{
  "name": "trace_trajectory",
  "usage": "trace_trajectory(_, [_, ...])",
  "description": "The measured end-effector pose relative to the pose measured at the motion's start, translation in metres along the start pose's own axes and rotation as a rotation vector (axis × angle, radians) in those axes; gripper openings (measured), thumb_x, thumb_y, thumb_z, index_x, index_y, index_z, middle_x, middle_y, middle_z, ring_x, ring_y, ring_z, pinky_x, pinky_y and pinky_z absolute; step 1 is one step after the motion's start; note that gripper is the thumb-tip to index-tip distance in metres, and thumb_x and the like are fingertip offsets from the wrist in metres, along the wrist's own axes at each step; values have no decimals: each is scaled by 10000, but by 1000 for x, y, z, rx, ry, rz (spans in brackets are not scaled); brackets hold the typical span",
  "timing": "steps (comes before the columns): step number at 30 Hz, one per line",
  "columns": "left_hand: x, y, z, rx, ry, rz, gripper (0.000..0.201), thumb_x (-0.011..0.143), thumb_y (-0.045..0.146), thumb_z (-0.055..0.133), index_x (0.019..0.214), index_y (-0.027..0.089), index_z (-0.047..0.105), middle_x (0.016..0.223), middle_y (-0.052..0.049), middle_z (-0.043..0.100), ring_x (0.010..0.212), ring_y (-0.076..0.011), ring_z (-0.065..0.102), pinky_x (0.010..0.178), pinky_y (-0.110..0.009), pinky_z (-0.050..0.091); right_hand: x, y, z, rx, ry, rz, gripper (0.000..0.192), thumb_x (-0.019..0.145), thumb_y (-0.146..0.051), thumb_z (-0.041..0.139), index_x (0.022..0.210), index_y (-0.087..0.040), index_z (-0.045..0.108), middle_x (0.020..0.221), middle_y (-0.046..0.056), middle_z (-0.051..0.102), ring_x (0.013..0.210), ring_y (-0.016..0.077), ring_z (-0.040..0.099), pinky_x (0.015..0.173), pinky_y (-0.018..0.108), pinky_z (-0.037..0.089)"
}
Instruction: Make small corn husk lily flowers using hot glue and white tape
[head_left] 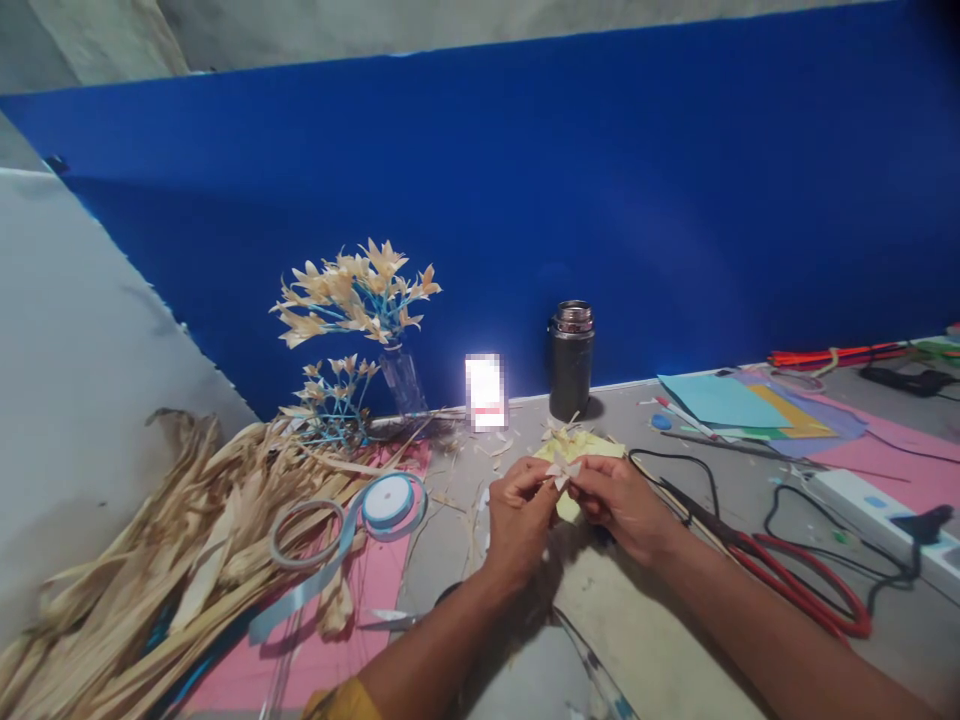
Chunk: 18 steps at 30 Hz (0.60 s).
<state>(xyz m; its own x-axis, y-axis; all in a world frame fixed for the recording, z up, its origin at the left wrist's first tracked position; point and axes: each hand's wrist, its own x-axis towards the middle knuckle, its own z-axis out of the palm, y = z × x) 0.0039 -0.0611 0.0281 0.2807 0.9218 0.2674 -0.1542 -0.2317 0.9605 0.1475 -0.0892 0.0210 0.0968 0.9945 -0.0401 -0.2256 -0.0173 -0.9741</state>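
1. A grey counter [675, 640] is running up to a deep blue wall [600, 180] along its far edge, with a pale grey panel closing off the left side.
2. Dried husk strips [150, 540] are lying heaped at the counter's left edge, partly over a pink sheet [375, 590], with a roll of light blue ribbon [388, 501] resting among them.
3. A small glass vase [401, 378] of pale husk flowers [356, 290] is standing at the far edge, and a dark metal flask [571, 360] is standing further right along that edge.
4. Red-handled scissors [795, 580] are lying just right of the hands, while coloured paper sheets [750, 405] and a white power strip [870, 500] are sitting towards the right edge.
5. A small pale husk flower piece [562, 470] with pointed petals is being held above the middle of the counter, in front of a yellowish sheet [581, 447].
6. The left hand [521, 515] is curling inwards, its fingers [541, 475] pinched together on the flower piece from the left.
7. The right hand [619, 500] is meeting it from the right, fingers [586, 478] likewise clamped on the piece, both forearms reaching in from the near edge.
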Motion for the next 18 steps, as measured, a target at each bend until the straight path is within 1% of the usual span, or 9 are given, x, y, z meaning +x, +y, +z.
trace_trajectory(3, [2, 0, 0, 18, 37, -1, 275, 798, 333, 740, 597, 158, 674, 698, 13, 543, 471, -62, 453, 453, -220, 348, -2, 0, 3, -3, 29, -19, 308, 710, -444, 793, 653, -182, 640, 526, -59, 475, 470, 76, 326, 458, 225, 186])
trace_trajectory(6, [3, -4, -1, 24, 61, -9, 249, 814, 331, 726, 638, 166, 666, 694, 24, 528, 469, -65, 450, 448, -215, 344, -2, -1, 5, 6, 55, -51, 295, 682, -421, 841, 715, -183, 671, 522, -74, 463, 474, 73, 301, 457, 222, 172])
trace_trajectory(9, [3, -9, -4, 73, 42, 70, 203, 836, 292, 703, 677, 165, 698, 789, -2, 578, 516, -67, 464, 459, -207, 346, -1, -2, 4, 38, 15, -36, 362, 677, -499, 842, 724, -176, 685, 508, -76, 441, 461, 70, 288, 449, 221, 166])
trace_trajectory(13, [2, -9, -8, 147, 31, 195, 211, 861, 279, 694, 683, 169, 719, 822, -23, 594, 595, -91, 492, 512, -209, 380, -1, -2, 3, 73, -58, 0, 481, 617, -597, 862, 701, -156, 690, 624, -15, 554, 470, 59, 326, 438, 214, 173])
trace_trajectory(15, [1, -8, -8, 168, 35, 223, 218, 866, 278, 695, 678, 170, 718, 822, -26, 595, 618, -100, 504, 531, -215, 393, -1, -1, 2, 75, -58, -9, 485, 612, -596, 872, 692, -154, 690, 629, -13, 558, 472, 57, 333, 439, 213, 179])
trace_trajectory(18, [1, -7, -8, 174, 39, 209, 207, 861, 270, 694, 681, 170, 715, 821, -20, 592, 604, -93, 500, 523, -214, 383, 0, 1, 2, 58, -12, -55, 430, 653, -546, 873, 678, -157, 690, 538, -49, 489, 461, 57, 316, 446, 219, 176])
